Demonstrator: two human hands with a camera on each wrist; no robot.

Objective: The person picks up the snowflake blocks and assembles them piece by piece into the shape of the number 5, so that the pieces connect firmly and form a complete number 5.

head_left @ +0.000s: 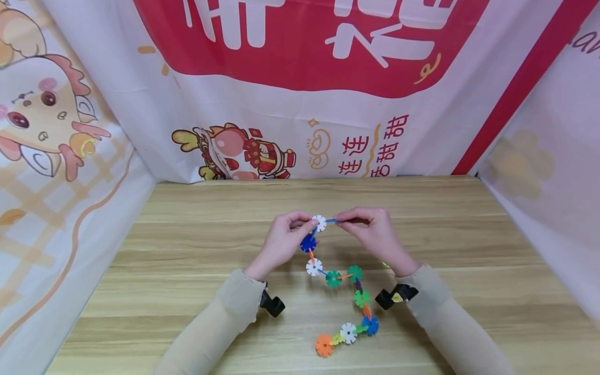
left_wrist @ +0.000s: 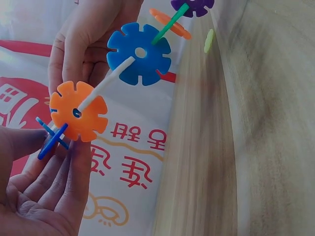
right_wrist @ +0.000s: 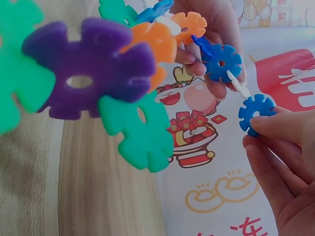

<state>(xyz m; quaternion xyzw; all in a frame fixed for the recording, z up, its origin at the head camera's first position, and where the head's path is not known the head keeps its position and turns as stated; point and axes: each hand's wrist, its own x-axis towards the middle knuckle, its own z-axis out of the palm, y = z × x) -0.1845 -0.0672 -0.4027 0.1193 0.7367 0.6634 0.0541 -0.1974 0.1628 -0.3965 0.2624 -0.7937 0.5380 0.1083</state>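
A chain of notched plastic snowflake discs (head_left: pixel 333 278) in several colours winds over the wooden table between the forearms. At the far end my left hand (head_left: pixel 287 234) pinches the chain beside a white disc (head_left: pixel 320 223). My right hand (head_left: pixel 370 226) grips a blue disc (right_wrist: pixel 257 114) between thumb and fingers, and this disc joins on through a white disc seen edge-on (right_wrist: pixel 239 84). In the left wrist view, an orange disc (left_wrist: pixel 78 112) sits just above the left fingertips. The chain's near end is an orange disc (head_left: pixel 324 345).
The wooden table (head_left: pixel 197 250) runs back to a printed cloth backdrop (head_left: pixel 300 104), with cloth side walls left and right. A small yellow-green piece (head_left: pixel 386 264) shows partly from behind the right forearm. Black wrist cameras (head_left: pixel 273 303) hang under both sleeves.
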